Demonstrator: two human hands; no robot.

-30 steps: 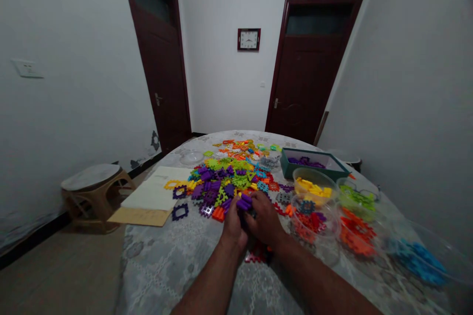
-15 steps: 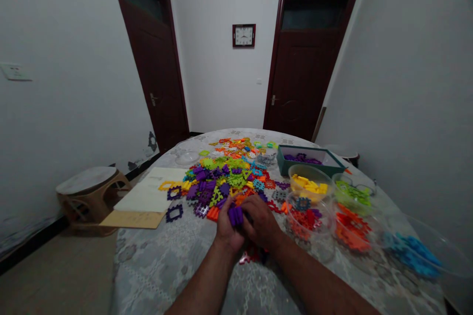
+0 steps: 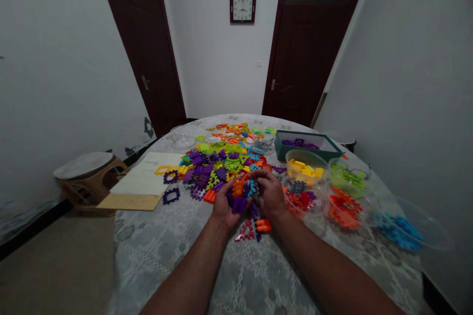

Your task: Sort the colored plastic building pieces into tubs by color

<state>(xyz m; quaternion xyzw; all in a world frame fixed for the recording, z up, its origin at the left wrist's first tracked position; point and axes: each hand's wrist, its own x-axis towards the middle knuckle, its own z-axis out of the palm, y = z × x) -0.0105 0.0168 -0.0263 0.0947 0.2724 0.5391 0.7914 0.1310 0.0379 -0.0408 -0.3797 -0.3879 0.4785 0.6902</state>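
My left hand point(image 3: 222, 207) is closed around a purple ribbed building block point(image 3: 239, 204), which shows at its fingertips. To its right, my right hand point(image 3: 272, 196) curves over the near edge of the pile, thumb and fingers apart, with nothing visibly gripped. Between the hands lie an orange block point(image 3: 238, 188) and a blue toothed piece point(image 3: 252, 188), partly covered by fingers. Closer to me on the cloth are a red triangular piece point(image 3: 245, 231) and an orange ribbed block point(image 3: 263, 225). Beyond the hands spreads a mixed pile of interlocking plastic pieces point(image 3: 218, 160).
Clear bowls stand on the right, holding yellow blocks point(image 3: 305, 168), green pieces point(image 3: 347, 175), red pieces point(image 3: 301, 201), orange pieces point(image 3: 344, 209) and blue pieces point(image 3: 399, 230). Behind them is a dark green box point(image 3: 310, 151) with purple pieces. White paper point(image 3: 138, 177) and cardboard point(image 3: 129, 202) lie left.
My hands have moved apart; the right has shifted rightward from the purple block, which stays in the left. The orange block and red triangular piece show more fully. The view has tilted down.
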